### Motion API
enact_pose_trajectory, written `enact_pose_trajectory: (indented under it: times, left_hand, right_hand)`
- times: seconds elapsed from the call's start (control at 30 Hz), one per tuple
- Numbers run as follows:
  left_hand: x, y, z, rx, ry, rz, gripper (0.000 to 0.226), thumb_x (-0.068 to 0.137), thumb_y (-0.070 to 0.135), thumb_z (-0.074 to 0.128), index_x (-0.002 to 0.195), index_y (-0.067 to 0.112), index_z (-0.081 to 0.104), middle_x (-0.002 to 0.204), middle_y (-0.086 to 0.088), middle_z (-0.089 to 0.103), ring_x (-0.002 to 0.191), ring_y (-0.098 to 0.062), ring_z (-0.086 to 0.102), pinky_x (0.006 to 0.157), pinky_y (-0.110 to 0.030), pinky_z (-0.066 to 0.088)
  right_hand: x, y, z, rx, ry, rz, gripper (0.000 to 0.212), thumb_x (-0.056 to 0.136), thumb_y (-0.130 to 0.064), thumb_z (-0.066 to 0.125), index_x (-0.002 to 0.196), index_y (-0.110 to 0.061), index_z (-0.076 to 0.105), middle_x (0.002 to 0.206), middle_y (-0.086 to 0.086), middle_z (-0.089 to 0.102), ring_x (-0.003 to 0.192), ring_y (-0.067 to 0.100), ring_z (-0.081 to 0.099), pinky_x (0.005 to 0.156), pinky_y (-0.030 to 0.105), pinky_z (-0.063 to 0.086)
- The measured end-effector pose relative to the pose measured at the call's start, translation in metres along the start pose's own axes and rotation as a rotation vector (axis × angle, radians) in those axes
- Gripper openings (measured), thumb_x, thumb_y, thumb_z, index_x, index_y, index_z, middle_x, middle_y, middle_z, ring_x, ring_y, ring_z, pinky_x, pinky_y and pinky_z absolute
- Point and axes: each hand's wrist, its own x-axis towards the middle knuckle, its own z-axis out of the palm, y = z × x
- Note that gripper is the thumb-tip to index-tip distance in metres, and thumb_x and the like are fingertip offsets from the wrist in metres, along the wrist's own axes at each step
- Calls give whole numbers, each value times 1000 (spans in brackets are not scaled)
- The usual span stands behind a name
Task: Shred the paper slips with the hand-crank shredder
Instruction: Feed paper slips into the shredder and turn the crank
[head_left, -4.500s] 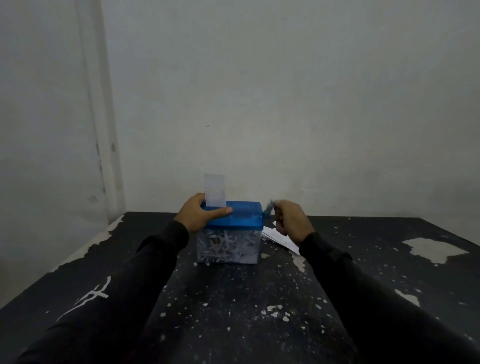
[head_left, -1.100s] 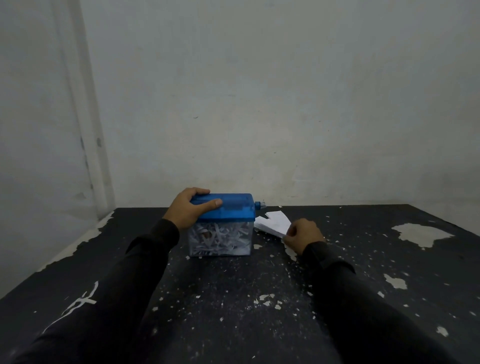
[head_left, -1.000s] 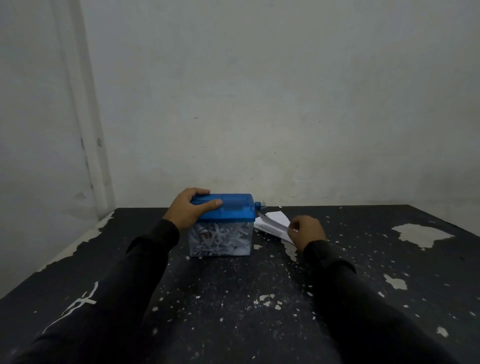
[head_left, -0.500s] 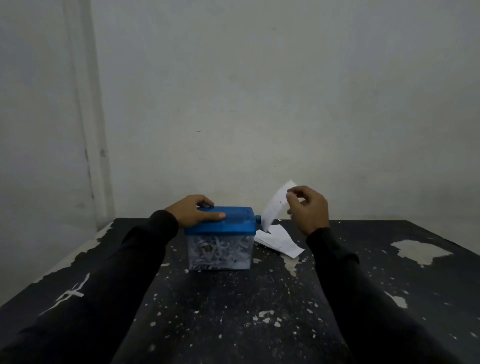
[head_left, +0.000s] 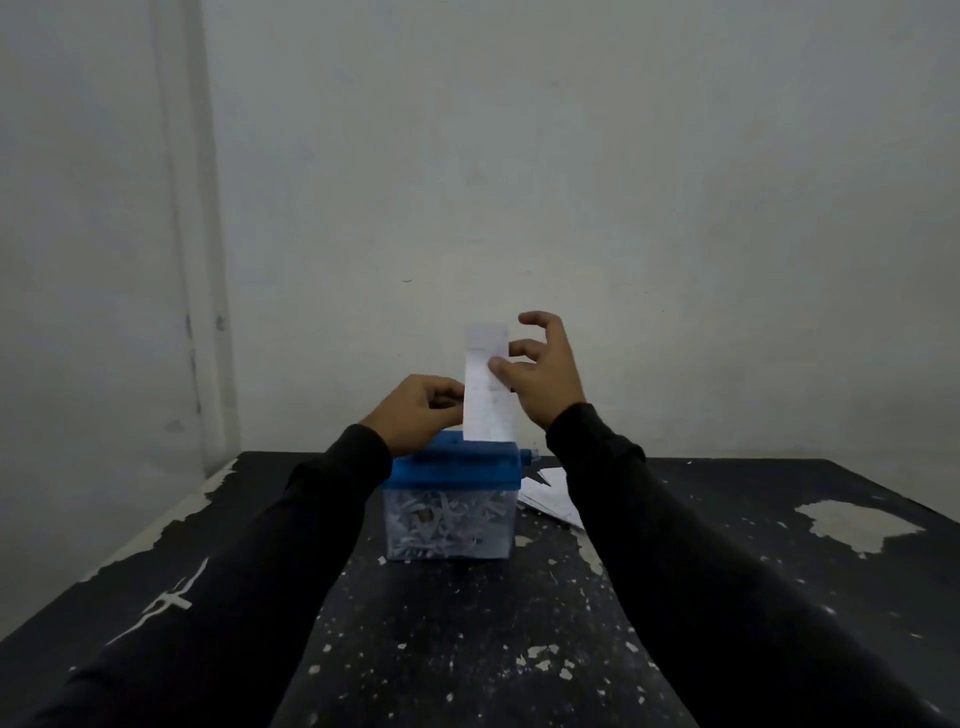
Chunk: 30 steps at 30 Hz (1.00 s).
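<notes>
You were partway through the job: the clear plastic bin under the blue plastic lid of the small hand-crank shredder already held a thick tangle of white paper shreds, so by my reading several slips had gone through, while a small heap of white paper slips lay on the scuffed black bench just to the right of the shredder, waiting their turn. One narrow white paper slip stood upright above the lid, its lower edge at the top of the shredder; whether it had entered the slot I could not tell. Your right hand pinched the slip's right edge between thumb and a fingertip, the other fingers spread loosely and curled in the air, holding nothing. Your left hand was curled at the slip's left edge, fingertips touching or pinching it to steady it, just above the lid. The stub of the crank on the right side stood untouched, so feeding this slip, cranking it down and shredding the heap were left to do.
</notes>
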Motion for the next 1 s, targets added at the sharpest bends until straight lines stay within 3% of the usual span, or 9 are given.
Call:
enact_pose_trajectory:
  times: [0.1, 0.17, 0.27, 0.37, 0.5, 0.57, 0.73, 0.87, 1.0]
  left_hand:
    - [-3, 0, -5, -224, 91, -99, 25, 106, 24, 53, 106, 14, 76, 102, -8, 78, 98, -27, 73, 94, -40, 57]
    - [-5, -4, -13, -249, 70, -149, 29, 104, 33, 57, 111, 11, 75, 102, -8, 78, 92, -24, 74, 88, -38, 58]
    - [-9, -12, -19, -82, 36, -130, 15, 91, 12, 75, 105, 7, 73, 92, -7, 78, 82, -17, 73, 83, -37, 57]
    - [-10, -22, -20, -73, 187, -129, 10, 87, 0, 76, 95, 5, 72, 84, -9, 76, 77, -16, 73, 74, -28, 56]
    - [-13, -36, -26, -76, 348, -86, 9, 87, -5, 74, 94, -1, 70, 86, -9, 74, 76, -17, 71, 69, -19, 57]
    - [-17, -41, -27, -63, 380, -85, 10, 88, -4, 74, 98, -3, 69, 88, -7, 72, 78, -13, 70, 66, -15, 56]
    - [-21, -47, -26, -9, 366, -72, 8, 88, 0, 75, 93, 4, 70, 88, -2, 72, 76, -5, 69, 65, -14, 56]
    - [-22, -52, -27, 37, 362, -52, 13, 87, 3, 78, 87, 14, 70, 87, -1, 72, 80, -10, 69, 66, -13, 55]
    - [-22, -56, -27, 67, 370, -32, 12, 86, 4, 79, 87, 13, 71, 84, -3, 72, 78, -14, 68, 66, -12, 55]
  right_hand:
    - [5, 6, 13, -12, 34, 24, 50, 89, -9, 72, 125, -25, 43, 105, 5, 70, 91, 23, 72, 76, 34, 62]
    - [5, 10, 18, 32, 48, 39, 47, 89, -7, 72, 124, -22, 44, 102, 2, 69, 88, 22, 72, 72, 31, 62]
    - [2, 16, 25, 51, 45, 73, 46, 89, -8, 73, 124, -21, 46, 102, 3, 69, 90, 22, 71, 76, 36, 63]
    - [-2, 22, 31, 49, 46, 90, 44, 90, -15, 73, 124, -22, 47, 98, 3, 70, 86, 21, 72, 79, 37, 62]
    - [-13, 38, 15, -198, 98, 59, 36, 92, -33, 72, 120, -23, 52, 100, -5, 66, 87, 15, 65, 72, 23, 54]
    - [-22, 49, 3, -340, 73, 61, 35, 90, -41, 73, 115, -23, 57, 107, -6, 63, 93, 11, 60, 81, 27, 52]
    - [-44, 74, -14, -526, -134, 209, 82, 76, -71, 71, 133, -14, 55, 130, 1, 55, 117, 20, 55, 98, 38, 49]
    - [-56, 83, -15, -605, -179, 186, 79, 67, -89, 61, 84, -12, 59, 80, 6, 54, 71, 19, 52, 65, 34, 43]
    - [-57, 88, -15, -658, -221, 159, 98, 50, -102, 56, 89, -12, 65, 88, 11, 68, 78, 25, 64, 67, 39, 55]
